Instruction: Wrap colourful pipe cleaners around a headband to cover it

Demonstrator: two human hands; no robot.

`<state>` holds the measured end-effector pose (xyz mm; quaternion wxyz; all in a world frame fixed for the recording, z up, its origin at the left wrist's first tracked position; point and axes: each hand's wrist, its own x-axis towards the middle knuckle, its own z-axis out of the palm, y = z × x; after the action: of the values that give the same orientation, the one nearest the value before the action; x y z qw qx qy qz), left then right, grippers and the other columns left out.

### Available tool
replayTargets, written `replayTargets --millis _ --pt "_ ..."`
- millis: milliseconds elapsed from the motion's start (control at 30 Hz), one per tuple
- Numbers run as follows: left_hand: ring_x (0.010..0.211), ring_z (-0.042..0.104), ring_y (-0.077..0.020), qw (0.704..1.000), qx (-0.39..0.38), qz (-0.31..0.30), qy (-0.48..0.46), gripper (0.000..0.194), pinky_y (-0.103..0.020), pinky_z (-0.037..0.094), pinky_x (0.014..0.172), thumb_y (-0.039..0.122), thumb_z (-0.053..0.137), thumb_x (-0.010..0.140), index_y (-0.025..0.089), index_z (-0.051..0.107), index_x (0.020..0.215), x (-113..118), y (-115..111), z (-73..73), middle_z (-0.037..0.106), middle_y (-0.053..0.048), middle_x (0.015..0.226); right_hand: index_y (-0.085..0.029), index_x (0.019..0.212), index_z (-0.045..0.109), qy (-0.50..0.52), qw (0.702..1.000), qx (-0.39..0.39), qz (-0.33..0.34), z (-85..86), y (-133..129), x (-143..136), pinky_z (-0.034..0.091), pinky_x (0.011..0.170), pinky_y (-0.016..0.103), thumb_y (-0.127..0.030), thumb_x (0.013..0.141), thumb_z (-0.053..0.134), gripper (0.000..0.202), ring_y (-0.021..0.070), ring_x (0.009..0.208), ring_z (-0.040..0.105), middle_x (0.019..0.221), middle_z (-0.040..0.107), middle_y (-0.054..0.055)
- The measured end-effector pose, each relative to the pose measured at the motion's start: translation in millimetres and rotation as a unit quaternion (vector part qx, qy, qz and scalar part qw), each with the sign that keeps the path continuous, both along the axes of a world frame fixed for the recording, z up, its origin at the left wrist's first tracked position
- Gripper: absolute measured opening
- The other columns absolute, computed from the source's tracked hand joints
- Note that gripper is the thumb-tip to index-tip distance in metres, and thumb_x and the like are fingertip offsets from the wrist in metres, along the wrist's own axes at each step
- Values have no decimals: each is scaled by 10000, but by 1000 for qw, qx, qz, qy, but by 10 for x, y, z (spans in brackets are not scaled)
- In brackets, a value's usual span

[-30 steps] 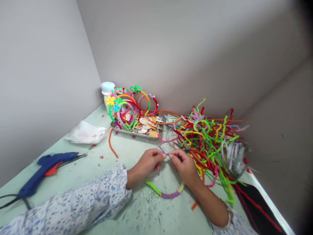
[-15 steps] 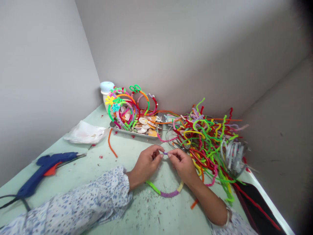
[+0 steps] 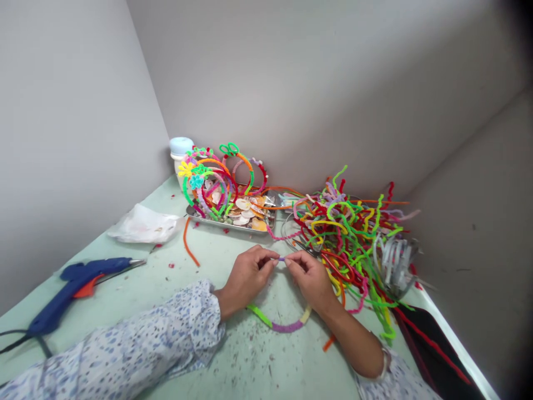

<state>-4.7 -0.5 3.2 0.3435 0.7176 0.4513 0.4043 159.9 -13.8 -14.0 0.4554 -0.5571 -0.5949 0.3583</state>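
Between my two hands a short purple piece of pipe cleaner (image 3: 282, 259) shows, pinched at both ends. My left hand (image 3: 251, 276) closes thumb and forefinger on its left end; my right hand (image 3: 310, 276) pinches the right end. Under and between my wrists lies a curved band (image 3: 288, 328) wrapped in green, purple and pale yellow; its ends are hidden behind my hands. Just beyond my right hand are the scissors (image 3: 308, 248), partly covered by a heap of coloured pipe cleaners (image 3: 345, 222).
A metal tray (image 3: 225, 223) holds shells and several decorated headbands (image 3: 216, 186). Behind it stands a white bottle with a blue lid (image 3: 181, 147). A blue glue gun (image 3: 79, 289) and a plastic bag (image 3: 145, 224) lie at left. Clear rolled bands (image 3: 395, 264) sit at right.
The hands keep their pinch on the purple piece with hardly any movement. The whole view has shifted very slightly.
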Motion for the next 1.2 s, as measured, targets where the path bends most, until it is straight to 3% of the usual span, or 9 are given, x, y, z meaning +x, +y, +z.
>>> replayTargets --millis 333,633,933,1200 --pt "729 555 -131 999 -34 -10 -22 186 -217 413 651 244 510 798 176 674 854 6 2 7 609 -29 796 -177 791 596 6 1000 4 -5 22 -15 -5 345 477 223 -361 786 556 189 112 499 427 594 528 -20" --pt "483 452 -89 973 -199 -41 -109 211 -200 362 484 279 534 758 129 656 842 23 48 31 537 19 558 -175 794 598 6 1000 15 -2 22 -38 3 344 473 221 -349 786 553 180 114 504 431 601 527 -19" --pt "673 538 -129 991 -112 -1 -73 223 -209 406 597 304 514 776 151 648 865 25 -15 -14 645 -36 789 -175 799 606 4 1000 9 -1 30 -30 -5 350 471 224 -357 786 554 190 113 500 444 626 557 -10" --pt "557 472 -106 985 -142 -27 -94 232 -209 364 530 322 497 782 144 643 813 25 -6 0 581 -1 655 -179 801 609 11 1000 17 1 39 -36 -3 357 472 228 -351 782 551 183 126 520 470 647 579 0"
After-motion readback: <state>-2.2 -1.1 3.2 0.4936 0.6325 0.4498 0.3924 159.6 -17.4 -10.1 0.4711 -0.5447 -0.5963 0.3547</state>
